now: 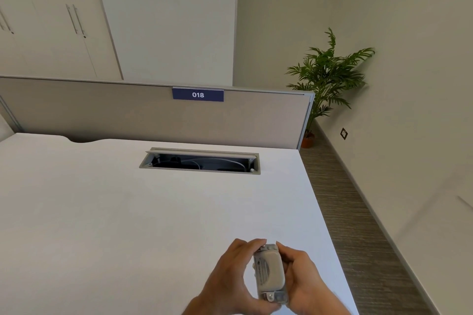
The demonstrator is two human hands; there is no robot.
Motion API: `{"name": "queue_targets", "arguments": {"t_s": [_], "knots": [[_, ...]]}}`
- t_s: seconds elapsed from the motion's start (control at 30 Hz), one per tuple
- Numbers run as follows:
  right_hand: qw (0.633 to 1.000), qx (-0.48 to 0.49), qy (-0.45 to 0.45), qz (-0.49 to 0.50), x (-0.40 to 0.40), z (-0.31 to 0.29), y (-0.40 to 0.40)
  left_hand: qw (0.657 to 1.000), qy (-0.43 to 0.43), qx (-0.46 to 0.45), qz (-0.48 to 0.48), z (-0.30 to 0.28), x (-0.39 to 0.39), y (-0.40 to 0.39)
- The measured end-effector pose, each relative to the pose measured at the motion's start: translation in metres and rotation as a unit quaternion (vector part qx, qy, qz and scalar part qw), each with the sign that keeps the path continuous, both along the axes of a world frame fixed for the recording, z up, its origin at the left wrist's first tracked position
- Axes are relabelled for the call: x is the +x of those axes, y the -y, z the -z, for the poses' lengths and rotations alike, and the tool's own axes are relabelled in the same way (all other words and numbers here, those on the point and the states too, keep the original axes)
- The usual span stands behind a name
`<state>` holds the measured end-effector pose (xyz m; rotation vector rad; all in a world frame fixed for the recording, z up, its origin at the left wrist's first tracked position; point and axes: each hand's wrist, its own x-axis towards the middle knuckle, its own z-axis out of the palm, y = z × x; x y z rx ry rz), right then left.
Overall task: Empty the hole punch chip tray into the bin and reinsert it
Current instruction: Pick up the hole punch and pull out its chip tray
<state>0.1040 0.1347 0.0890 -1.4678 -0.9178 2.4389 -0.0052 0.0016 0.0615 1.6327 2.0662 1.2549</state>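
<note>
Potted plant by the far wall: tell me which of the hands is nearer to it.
Right. The right hand grips the hole punch on the side toward the potted plant; the left hand holds the punch's opposite side, farther from it.

A white desk (128, 212) with an open cable hatch (201, 161), seemingly holding cables.

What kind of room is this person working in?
Most likely an office. A white desk backs onto a grey divider with a numbered sign reading 018, and tall cabinets stand behind. Both hands hold a hole punch.
</note>
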Motion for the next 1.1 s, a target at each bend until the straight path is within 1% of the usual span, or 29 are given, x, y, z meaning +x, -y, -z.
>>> {"name": "queue_targets", "arguments": {"t_s": [0.2,0.37,0.5,0.6,0.9,1.1], "knots": [[1.0,-0.017,-0.016,-0.015,0.004,-0.007,-0.001,1.0,0.015,0.013,-0.004,0.0,0.001,0.001],[0.995,-0.048,-0.089,-0.014,0.01,-0.003,0.011,0.997,0.025,0.037,-0.07,-0.005,-0.01,-0.002],[0.989,-0.079,-0.125,0.024,0.016,-0.004,0.022,0.995,0.024,0.044,-0.09,-0.009,-0.016,-0.004],[0.987,-0.087,-0.13,0.041,0.018,-0.005,0.024,0.994,0.03,0.048,-0.093,-0.009,-0.016,-0.003],[0.981,-0.107,-0.152,0.049,0.022,-0.011,0.027,0.993,0.05,0.062,-0.092,-0.014,-0.013,-0.002],[0.983,-0.103,-0.147,0.023,0.024,-0.013,0.027,0.993,0.048,0.067,-0.09,-0.015,-0.011,-0.002]]}}
